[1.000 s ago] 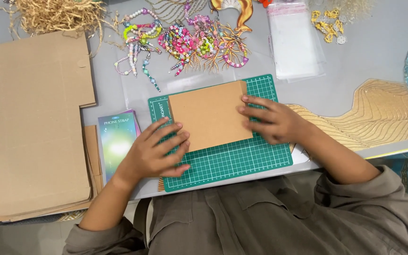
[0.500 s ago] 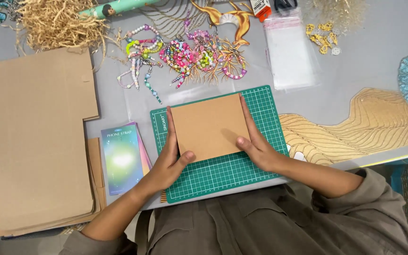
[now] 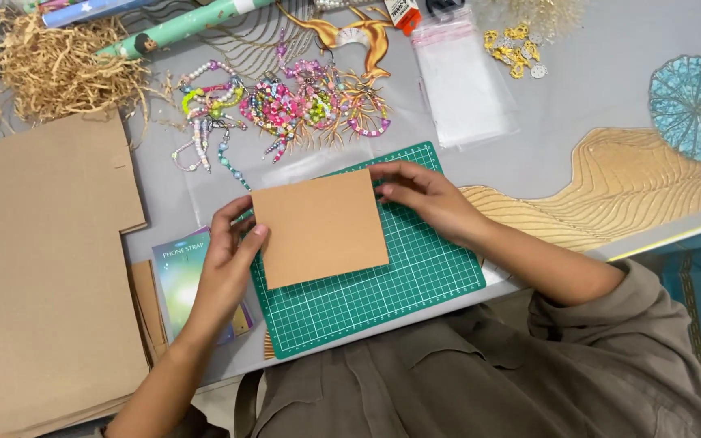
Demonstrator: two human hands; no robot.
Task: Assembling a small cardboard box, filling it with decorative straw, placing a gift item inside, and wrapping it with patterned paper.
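A brown cardboard piece (image 3: 320,227) lies flat on the green cutting mat (image 3: 415,268), toward the mat's far left part, and both hands are on it. The left hand (image 3: 229,259) pinches its left edge, thumb on top and fingers (image 3: 233,217) curled around the border; the right hand (image 3: 423,195) presses its far right corner with fingers spread flat rather than clenched around it. To handle the piece well, it seems best to keep it square to the mat's grid lines, hold both edges with even pressure so it does not skew, and keep the thumbs clear of any crease line. Just left of the mat a glossy card stack (image 3: 180,276) sits partly under the left wrist, with flat cardboard sheets (image 3: 42,268) further left on the bench (image 3: 594,105). Beaded straps (image 3: 285,101) and clear plastic bags (image 3: 464,81) lie at the far side, well apart from the hands.
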